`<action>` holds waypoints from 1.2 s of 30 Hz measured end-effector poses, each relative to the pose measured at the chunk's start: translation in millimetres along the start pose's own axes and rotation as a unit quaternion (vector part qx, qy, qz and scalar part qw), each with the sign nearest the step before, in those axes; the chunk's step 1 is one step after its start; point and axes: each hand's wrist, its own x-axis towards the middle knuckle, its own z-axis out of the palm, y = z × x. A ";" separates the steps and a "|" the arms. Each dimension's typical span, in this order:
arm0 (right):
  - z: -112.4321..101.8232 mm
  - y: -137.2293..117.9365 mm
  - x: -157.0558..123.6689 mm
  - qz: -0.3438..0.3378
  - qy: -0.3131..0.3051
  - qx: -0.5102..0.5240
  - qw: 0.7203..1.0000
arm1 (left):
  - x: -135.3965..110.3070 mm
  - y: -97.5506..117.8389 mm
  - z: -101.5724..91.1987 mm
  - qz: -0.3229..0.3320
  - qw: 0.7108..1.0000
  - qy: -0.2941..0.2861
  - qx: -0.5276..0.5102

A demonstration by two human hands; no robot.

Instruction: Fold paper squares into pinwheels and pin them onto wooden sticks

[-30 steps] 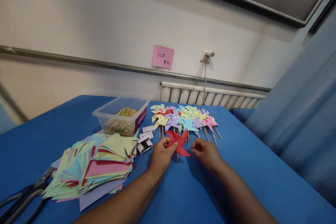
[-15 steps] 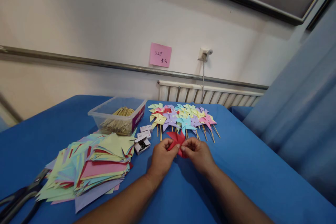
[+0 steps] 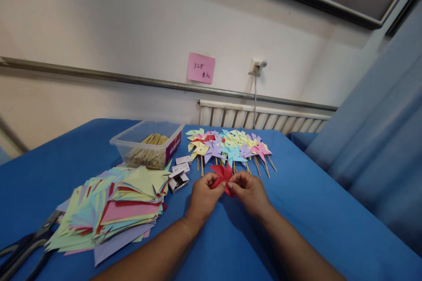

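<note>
A red paper pinwheel (image 3: 223,173) is held between my two hands above the blue cloth, its blades folded in toward the middle. My left hand (image 3: 205,195) pinches its left side, with the thumb lying near the centre. From the right, my right hand (image 3: 249,192) closes thumb and finger on it close to the centre. Whether a pin or a stick is between the fingers cannot be made out. Just beyond, several finished paper pinwheels (image 3: 233,154) on sticks lie in a spread group. Left of my left hand is a small open box (image 3: 178,181) with tiny dark items inside.
A clear plastic tub (image 3: 132,147) holds thin wooden sticks (image 3: 148,151). Nearer lies a heap of coloured paper (image 3: 128,210), with black-handled scissors (image 3: 36,237) at its left. More small boxes (image 3: 183,160) sit beside the tub. Behind the blue-covered table (image 3: 316,224) are a radiator (image 3: 237,117) and wall.
Both hands stay in nearly the same place on the red pinwheel. Only a very slight shift of the view and the fingers shows.
</note>
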 end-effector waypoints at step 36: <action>8.8 -2.2 -2.0 -0.056 0.062 -0.002 0.996 | -5.0 4.8 0.1 0.014 1.000 0.017 0.001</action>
